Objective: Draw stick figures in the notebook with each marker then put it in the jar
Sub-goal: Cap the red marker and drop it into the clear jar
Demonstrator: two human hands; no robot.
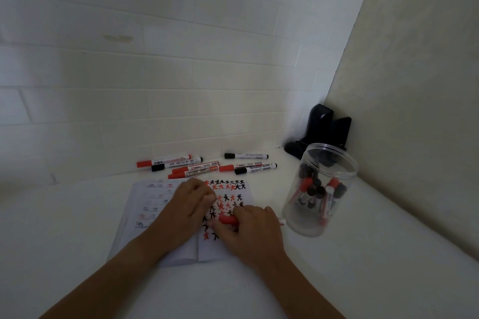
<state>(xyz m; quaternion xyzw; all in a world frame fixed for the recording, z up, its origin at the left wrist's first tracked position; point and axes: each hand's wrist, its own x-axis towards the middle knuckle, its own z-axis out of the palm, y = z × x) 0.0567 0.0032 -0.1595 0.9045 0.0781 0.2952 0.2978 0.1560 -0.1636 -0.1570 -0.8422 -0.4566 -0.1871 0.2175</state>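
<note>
A: Why does the white table (77, 228) look so sorted?

B: My guess is that work flows rightward. The open notebook (181, 246) lies square before the person. The clear jar (321, 189) stands lidless just right of it, an easy drop for finished markers; several are already inside.

A: And the loose markers (207, 166)?

B: Seven lie in a row beyond the notebook, presumably waiting.

A: The hands?

B: The left hand (185, 211) rests on the page with loosely bent fingers, likely pinning it flat. The right hand (252, 230) curls round a red marker (228, 220), its red end over the stick figures (228, 198), its tail poking out toward the jar.
</note>
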